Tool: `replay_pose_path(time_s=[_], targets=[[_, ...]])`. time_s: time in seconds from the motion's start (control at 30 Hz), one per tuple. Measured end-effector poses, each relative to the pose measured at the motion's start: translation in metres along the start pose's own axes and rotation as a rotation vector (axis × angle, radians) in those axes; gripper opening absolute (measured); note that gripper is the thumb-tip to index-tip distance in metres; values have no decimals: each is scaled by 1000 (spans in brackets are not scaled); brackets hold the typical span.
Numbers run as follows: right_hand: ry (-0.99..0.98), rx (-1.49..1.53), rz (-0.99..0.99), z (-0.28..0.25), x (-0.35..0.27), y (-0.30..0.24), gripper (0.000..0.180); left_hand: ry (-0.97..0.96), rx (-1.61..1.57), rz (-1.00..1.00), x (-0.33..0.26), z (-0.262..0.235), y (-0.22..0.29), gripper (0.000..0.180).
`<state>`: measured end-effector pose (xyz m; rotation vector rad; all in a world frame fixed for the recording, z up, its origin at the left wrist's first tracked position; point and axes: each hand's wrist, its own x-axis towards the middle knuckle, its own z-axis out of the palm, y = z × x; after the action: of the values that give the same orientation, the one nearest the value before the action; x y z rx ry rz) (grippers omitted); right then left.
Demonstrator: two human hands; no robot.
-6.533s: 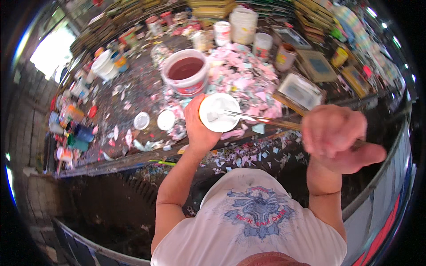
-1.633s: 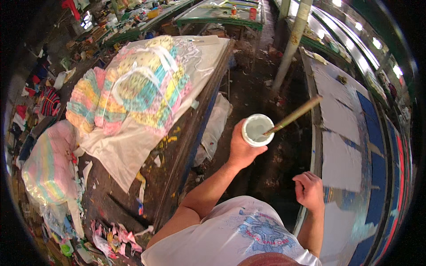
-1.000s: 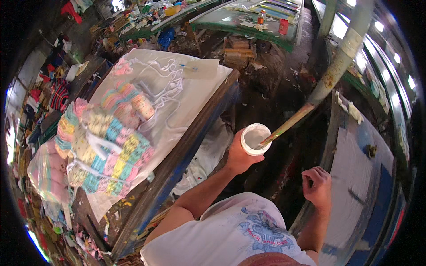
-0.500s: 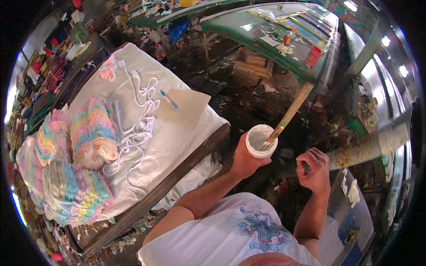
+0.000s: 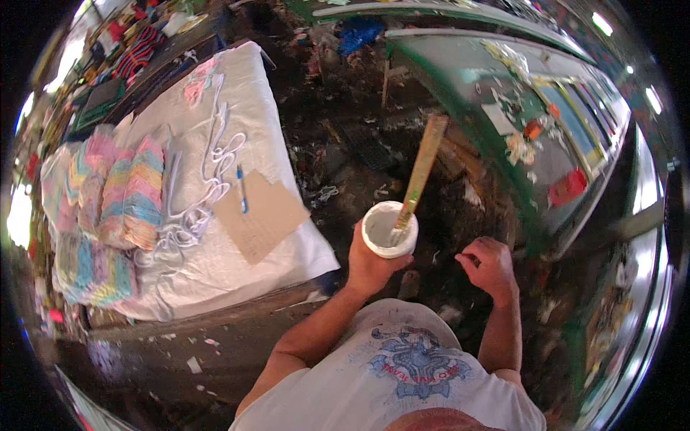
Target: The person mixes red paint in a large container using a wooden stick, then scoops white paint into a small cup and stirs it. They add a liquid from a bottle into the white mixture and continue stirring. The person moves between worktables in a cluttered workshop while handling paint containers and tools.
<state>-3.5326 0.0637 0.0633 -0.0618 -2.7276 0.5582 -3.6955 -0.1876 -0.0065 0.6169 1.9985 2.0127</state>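
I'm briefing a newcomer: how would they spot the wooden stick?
Find the white-covered table on the left. Just right of its near right corner, the person's left hand holds a white cup. The stick leans up out of it: long, straight and brownish, unlike the round pale cup.

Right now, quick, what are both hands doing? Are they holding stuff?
Left hand: closed around the white tub, which has a stick leaning in it.
Right hand: open, fingers loosely curled, holding nothing.
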Motion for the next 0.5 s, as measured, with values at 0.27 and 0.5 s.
replay_pose_path(time_s=[0.27, 0.5], targets=[[-90, 118, 13, -57, 85, 156, 17, 179, -82, -78, 109, 92, 7, 106], [-204, 209, -58, -24, 175, 228, 16, 343, -155, -34, 200, 95, -2, 98]])
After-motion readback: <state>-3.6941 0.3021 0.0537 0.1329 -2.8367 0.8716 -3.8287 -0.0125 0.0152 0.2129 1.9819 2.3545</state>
